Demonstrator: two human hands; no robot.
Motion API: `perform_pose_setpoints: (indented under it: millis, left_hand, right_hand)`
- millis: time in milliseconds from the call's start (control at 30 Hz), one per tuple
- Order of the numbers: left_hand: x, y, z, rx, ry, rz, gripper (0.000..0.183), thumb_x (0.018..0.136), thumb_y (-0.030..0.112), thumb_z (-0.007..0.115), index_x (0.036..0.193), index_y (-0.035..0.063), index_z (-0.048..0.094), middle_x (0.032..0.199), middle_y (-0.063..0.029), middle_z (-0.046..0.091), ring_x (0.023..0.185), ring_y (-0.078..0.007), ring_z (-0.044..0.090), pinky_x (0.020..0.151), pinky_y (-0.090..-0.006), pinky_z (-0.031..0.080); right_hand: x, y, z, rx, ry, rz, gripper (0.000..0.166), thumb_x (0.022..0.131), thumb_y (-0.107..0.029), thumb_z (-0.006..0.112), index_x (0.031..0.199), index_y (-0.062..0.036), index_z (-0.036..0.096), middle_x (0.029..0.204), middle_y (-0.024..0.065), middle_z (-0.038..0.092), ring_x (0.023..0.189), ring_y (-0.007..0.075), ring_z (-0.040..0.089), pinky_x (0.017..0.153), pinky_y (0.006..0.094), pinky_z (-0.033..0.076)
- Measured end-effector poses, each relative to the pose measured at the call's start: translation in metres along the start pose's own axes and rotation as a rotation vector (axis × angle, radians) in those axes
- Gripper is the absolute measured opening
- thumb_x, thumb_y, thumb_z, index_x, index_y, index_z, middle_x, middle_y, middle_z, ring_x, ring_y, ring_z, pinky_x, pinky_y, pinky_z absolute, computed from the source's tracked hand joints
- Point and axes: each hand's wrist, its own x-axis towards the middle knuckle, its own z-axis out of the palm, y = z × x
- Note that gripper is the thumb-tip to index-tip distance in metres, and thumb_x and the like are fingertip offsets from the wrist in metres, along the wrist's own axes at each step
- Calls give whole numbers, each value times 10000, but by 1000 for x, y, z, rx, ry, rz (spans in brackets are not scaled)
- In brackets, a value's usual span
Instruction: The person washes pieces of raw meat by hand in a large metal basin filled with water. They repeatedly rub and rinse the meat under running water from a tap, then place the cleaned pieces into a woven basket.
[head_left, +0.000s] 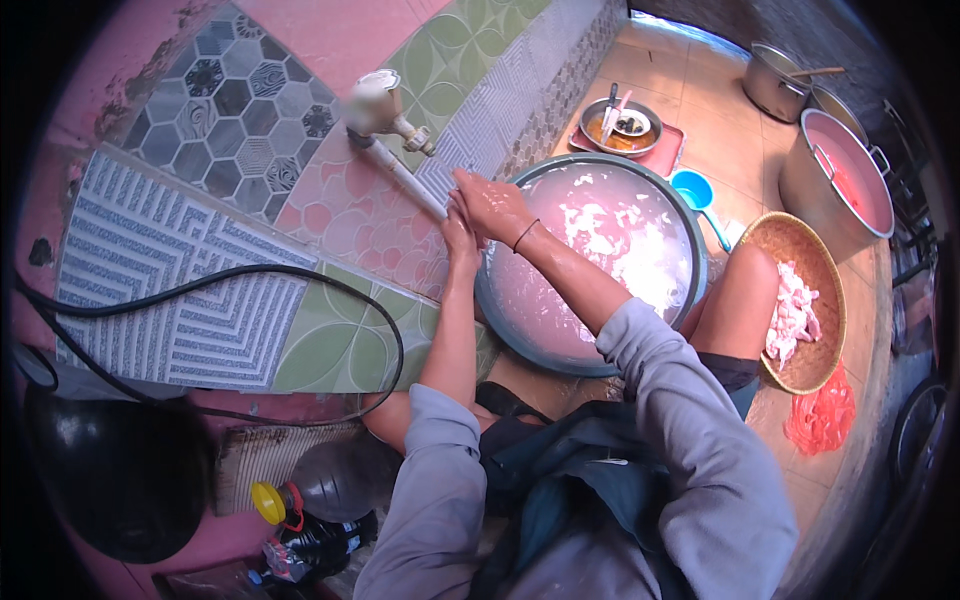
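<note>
My left hand (460, 238) and my right hand (491, 206) are pressed together, palm to palm, beside a white pipe (409, 184) on the tiled wall. Both look wet, and I see no object in them, though the palms are hidden. Just right of them is a large round tub (491, 315) full of cloudy pinkish water with bright glare. A woven basket (832, 330) with pieces of raw meat (793, 311) stands by my right knee. A blue plastic dipper (691, 189) lies against the tub's far rim.
Beyond the tub, a metal bowl (654, 142) with knives rests on a red tray (671, 150). Metal pots (817, 187) stand at the right, near a red plastic bag (821, 412). At the left are a black hose (225, 277), a large plastic bottle (337, 480) and a black rounded container (120, 472).
</note>
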Motion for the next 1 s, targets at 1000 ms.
perform_pose_setpoints:
  millis: [1000]
  left_hand:
    - [18,38,8,-204,-460,-318,272,981,316,397,804,113,433,660,15,352,552,-95,330,519,-235,325]
  right_hand:
    - [-112,171,-139,2089,1238,12,571,896,-563,394,1185,-82,502,1112,125,572,832,228,540,729,331,437]
